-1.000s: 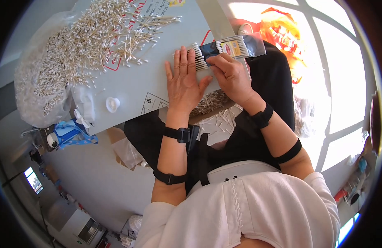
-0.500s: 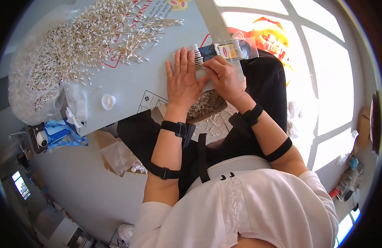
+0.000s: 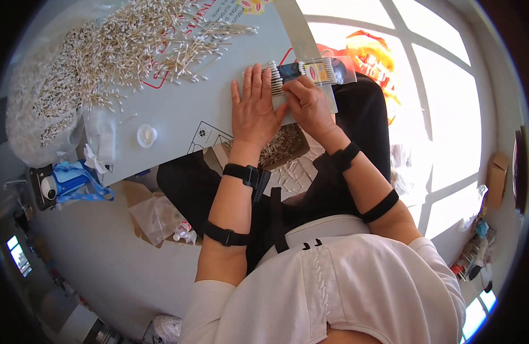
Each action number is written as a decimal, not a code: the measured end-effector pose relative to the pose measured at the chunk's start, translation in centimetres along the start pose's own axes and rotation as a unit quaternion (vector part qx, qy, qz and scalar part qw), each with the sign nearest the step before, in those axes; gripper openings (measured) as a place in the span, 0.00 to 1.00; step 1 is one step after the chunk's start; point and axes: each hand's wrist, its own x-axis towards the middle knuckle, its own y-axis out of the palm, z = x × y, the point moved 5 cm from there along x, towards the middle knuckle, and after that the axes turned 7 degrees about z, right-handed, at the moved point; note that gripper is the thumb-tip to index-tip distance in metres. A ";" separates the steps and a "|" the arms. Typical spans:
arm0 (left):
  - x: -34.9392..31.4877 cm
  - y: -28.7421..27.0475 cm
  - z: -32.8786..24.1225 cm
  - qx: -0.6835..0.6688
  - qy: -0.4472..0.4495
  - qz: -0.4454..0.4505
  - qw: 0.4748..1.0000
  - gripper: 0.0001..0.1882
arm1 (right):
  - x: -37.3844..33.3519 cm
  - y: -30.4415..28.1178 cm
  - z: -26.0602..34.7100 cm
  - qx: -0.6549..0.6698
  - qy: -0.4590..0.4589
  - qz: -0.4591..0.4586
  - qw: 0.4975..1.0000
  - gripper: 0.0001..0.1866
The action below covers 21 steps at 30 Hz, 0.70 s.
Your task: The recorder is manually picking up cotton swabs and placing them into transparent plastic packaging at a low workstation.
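Observation:
My left hand (image 3: 255, 110) lies flat with fingers stretched out, pressing over the left part of a row of cotton swabs (image 3: 276, 78) near the table's right edge. Close beside it, my right hand (image 3: 308, 105) has its fingers curled into a pinch at the near side of the row; what they grip, if anything, is hidden. Further right in the same strip, a dark band (image 3: 288, 72) shows, then more swabs with a yellow label (image 3: 316, 72). Clear plastic film (image 3: 346, 69) sticks out past the table edge.
A large heap of loose cotton swabs (image 3: 132, 51) spills from a clear bag (image 3: 24, 126) at the far left. Nearer stands a small white round container (image 3: 146, 136). A box of swabs (image 3: 287, 146) sits below my hands. An orange bag (image 3: 370, 57) lies beyond the table's right edge.
Both hands keep nearly the same place and pose at the swab row. The whole view has shifted slightly.

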 end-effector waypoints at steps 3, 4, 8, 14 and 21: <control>0.0 0.0 0.0 0.001 0.000 -0.001 1.000 0.43 | -0.1 0.0 -0.2 -0.008 -0.013 0.014 1.000 0.06; 0.1 0.0 0.0 0.001 0.001 -0.001 1.000 0.43 | 0.0 0.1 -0.1 -0.005 -0.020 0.023 1.000 0.06; 0.1 0.0 0.0 -0.004 0.000 -0.003 1.000 0.43 | 0.0 -0.1 0.0 0.028 0.003 -0.024 0.999 0.06; 0.1 -0.2 0.0 0.003 0.001 -0.009 1.000 0.43 | 0.4 0.1 0.0 0.000 0.019 -0.011 1.000 0.06; 0.2 -0.1 0.0 -0.004 -0.003 -0.006 1.000 0.42 | 0.7 0.2 -0.2 0.002 0.037 0.004 0.999 0.08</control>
